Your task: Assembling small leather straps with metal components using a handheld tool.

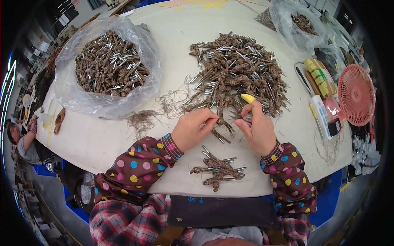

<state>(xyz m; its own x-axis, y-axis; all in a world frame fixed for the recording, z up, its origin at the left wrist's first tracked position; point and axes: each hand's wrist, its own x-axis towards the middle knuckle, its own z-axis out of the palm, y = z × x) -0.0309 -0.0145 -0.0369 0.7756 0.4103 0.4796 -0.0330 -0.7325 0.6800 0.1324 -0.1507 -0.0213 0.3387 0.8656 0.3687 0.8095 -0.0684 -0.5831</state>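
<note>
While both forearms rest on the white table (pixel 94 139), the left hand (pixel 192 130) pinches a knotted brown cord piece (pixel 221 128) with metal tips, held just below the large loose heap of cords (pixel 240 69). The right hand (pixel 257 128) is closed on a small tool with a yellow tip (pixel 248 98), touching the same piece. A small pile of cords (pixel 217 169) lies near the table edge between the wrists; a clear bag of cords (pixel 108 63) sits far left.
</note>
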